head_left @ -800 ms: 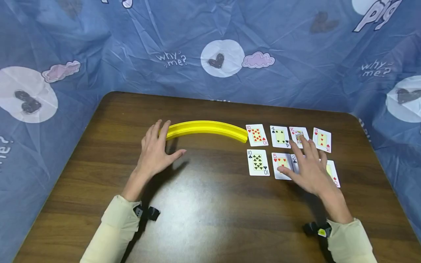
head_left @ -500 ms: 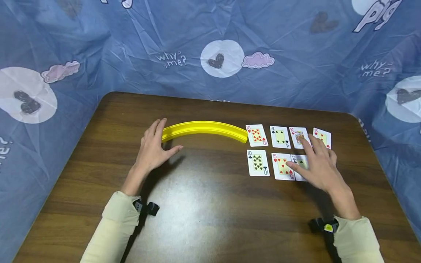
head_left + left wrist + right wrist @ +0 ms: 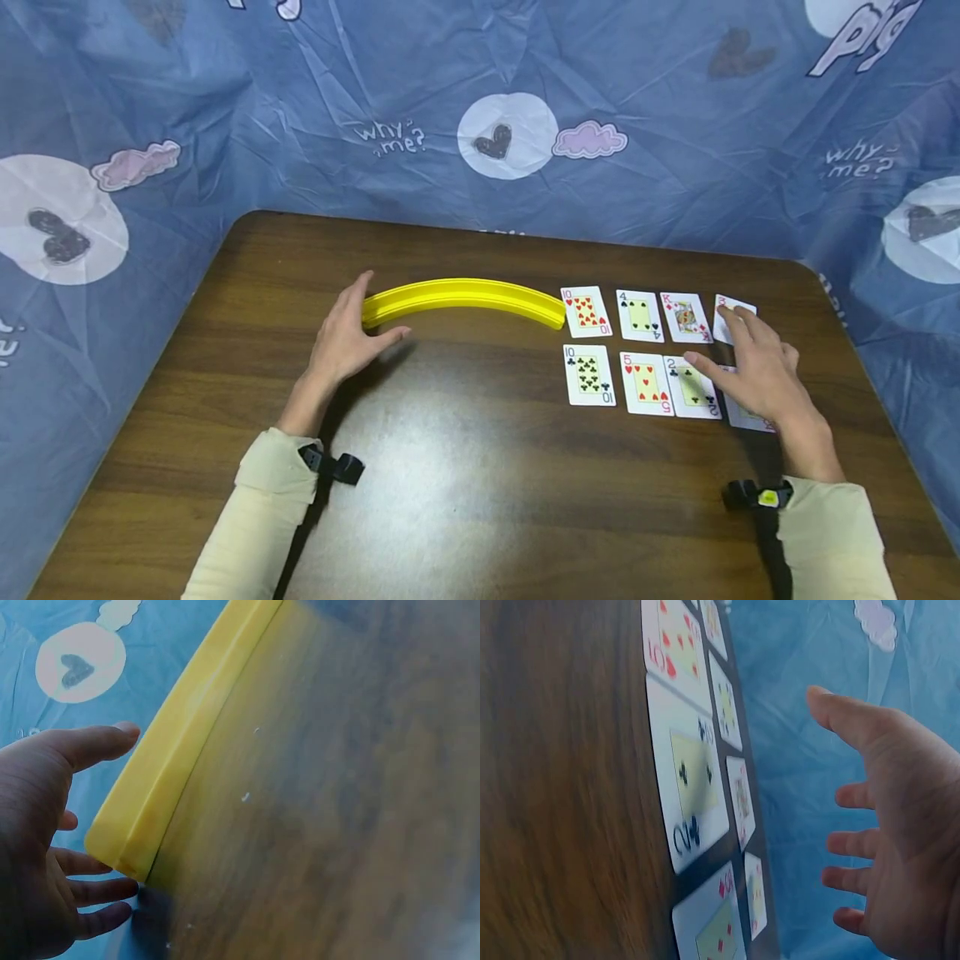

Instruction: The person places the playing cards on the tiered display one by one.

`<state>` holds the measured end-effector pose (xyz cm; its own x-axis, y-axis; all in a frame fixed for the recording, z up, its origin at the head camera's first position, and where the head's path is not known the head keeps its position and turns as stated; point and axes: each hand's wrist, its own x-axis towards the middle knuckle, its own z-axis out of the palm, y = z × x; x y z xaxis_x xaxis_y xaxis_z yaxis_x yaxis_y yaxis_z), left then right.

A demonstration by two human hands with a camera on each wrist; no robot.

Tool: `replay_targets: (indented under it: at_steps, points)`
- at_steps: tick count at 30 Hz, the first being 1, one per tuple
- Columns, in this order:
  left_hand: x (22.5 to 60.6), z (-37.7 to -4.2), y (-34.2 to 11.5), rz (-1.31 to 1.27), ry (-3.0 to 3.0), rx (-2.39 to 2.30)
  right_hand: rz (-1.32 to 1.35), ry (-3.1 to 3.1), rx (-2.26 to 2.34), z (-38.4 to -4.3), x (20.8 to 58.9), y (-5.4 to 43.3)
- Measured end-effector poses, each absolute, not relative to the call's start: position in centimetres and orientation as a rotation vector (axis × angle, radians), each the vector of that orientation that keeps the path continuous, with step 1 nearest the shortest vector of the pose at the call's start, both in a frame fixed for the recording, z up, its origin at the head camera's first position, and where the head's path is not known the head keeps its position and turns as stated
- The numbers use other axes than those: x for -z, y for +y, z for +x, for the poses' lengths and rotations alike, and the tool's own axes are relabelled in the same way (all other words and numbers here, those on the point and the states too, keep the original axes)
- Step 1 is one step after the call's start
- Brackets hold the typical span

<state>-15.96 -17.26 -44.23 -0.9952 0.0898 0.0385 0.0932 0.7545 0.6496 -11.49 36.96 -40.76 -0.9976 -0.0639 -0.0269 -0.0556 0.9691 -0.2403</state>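
A curved yellow plastic track lies on the table, its right end at the ten of hearts. My left hand is at the track's left end, fingers extended and thumb spread, fingertips right by the end in the left wrist view. Above the rightmost cards, my right hand is held with fingers spread and nothing in them. It partly covers the three of hearts and a diamonds card. Close to its thumb lies the two of clubs.
Face-up cards lie in two rows on the brown table: the four of spades and a king at the back, the ten of clubs and five of hearts in front. A blue printed cloth hangs behind.
My right hand has moved right across the cards, uncovering the king and the two of clubs. My left hand has shifted slightly left, toward the track's end. The cards stay where they were.
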Motion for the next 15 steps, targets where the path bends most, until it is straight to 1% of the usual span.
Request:
replay_targets:
  at_steps: [15]
  points:
    - [45.5, -16.8, -17.9, -0.112, -2.829, 1.279, 0.012, 3.006, 0.458, -13.5, 42.2, 40.3]
